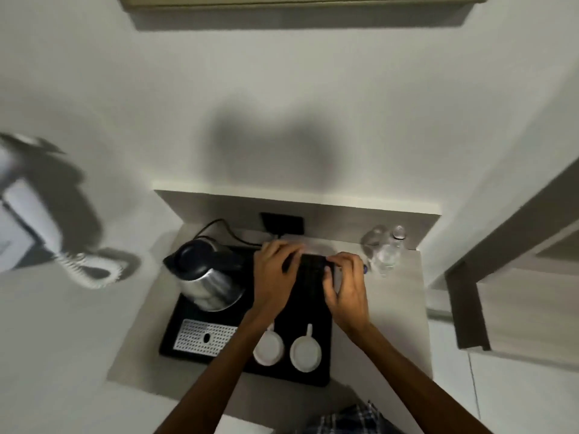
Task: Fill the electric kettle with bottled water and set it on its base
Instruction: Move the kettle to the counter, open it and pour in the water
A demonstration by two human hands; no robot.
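A steel electric kettle [208,277] with a black lid and handle stands at the back left of a black tray [319,339], lid shut. Its base is hidden beneath it, and a black cord [219,225] runs from behind it toward a wall socket [282,223]. My left hand [275,277] and my right hand [346,289] meet over the tray's back right, both closed around a blurred clear water bottle [310,248] held sideways. A blue cap [365,269] shows at my right hand's outer edge. A dark box-like shape sits between my hands.
More clear bottles [387,249] stand at the back right of the counter. Two white cups [305,353] lie upside down at the tray's front, beside a white perforated grid [200,336]. A wall phone with a coiled cord [91,270] hangs at the left. A wooden frame [463,277] borders the right.
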